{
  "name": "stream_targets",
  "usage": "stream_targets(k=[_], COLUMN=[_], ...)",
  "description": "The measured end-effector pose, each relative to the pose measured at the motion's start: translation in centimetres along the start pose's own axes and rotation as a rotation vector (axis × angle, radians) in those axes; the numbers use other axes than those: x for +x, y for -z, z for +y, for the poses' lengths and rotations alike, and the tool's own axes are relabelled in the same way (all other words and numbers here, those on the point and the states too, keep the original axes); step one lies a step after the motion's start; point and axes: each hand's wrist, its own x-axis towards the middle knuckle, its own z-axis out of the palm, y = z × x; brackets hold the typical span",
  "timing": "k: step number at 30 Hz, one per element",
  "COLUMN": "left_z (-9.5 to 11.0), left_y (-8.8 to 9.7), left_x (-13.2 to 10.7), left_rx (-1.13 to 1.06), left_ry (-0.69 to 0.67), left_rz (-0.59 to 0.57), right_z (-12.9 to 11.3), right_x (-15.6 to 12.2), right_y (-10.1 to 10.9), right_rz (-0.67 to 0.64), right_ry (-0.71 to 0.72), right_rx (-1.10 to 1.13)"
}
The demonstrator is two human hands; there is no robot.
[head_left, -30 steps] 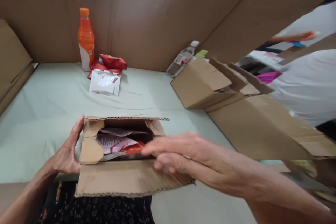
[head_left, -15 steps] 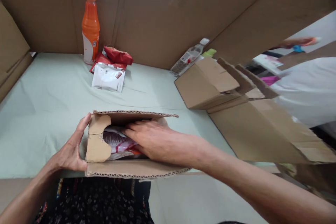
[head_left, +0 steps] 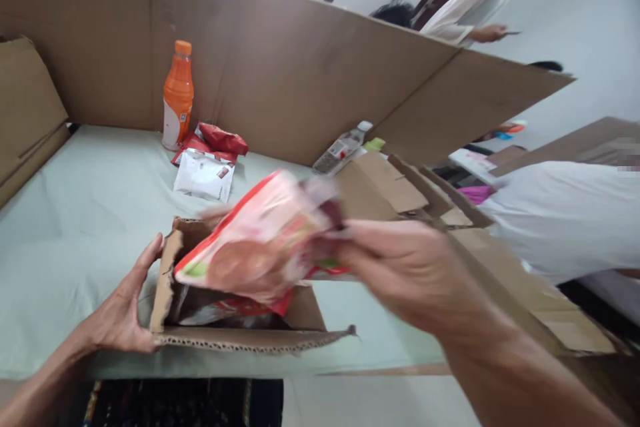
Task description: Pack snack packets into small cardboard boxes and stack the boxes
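Note:
An open cardboard box (head_left: 250, 337) stands at the near edge of the pale green table (head_left: 75, 227). My left hand (head_left: 123, 310) presses flat against the box's left side, fingers stretched upward. My right hand (head_left: 400, 267) is closed on a red and pink snack packet (head_left: 260, 240), blurred by motion, held just above the box's opening. More packets (head_left: 220, 307) lie inside the box, partly hidden under the raised one.
An orange drink bottle (head_left: 178, 97), a red packet (head_left: 220, 139) and a white packet (head_left: 203, 175) sit at the back. A clear water bottle (head_left: 343, 147) lies by another open carton (head_left: 390, 187). Tall cardboard walls (head_left: 300, 80) surround the table. A person in white (head_left: 565, 213) is at right.
My right hand went into the box, took hold of a red and pink packet, and has lifted it out above the opening. My left hand stays on the box's side.

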Motion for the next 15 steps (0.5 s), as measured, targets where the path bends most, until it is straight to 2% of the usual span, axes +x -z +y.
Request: stream_targets(k=[3,4,5,7,9,12,15], left_z=[0.0,-0.1,-0.2,-0.8,-1.6,-2.7,-3.3], left_y=[1.9,2.4,2.8,3.2,3.1,2.6,2.2], left_x=[0.7,1.0,1.2,1.6,1.7,1.2,0.4], left_rx=[0.034,0.047,0.057,0.082,0.11,0.152,0.186], left_ry=[0.006,0.011,0.014,0.018,0.023,0.024,0.029], left_rz=[0.061,0.083,0.098,0.119,0.134,0.158,0.171], right_z=[1.4,2.1,3.1,5.7,8.8,13.6,17.6], right_x=[0.1,0.3,0.6,1.5,2.8,5.5,9.1], right_y=[3.3,4.1,4.6,4.8,3.9,0.7,-2.9], right_rz=[0.475,0.563,0.588,0.511,0.354,0.159,0.099], right_ry=[-0.24,-0.306,-0.352,-0.378,-0.402,-0.57,-0.732], right_rx=[-0.042,-0.068,-0.093,-0.151,-0.217,-0.303,-0.335])
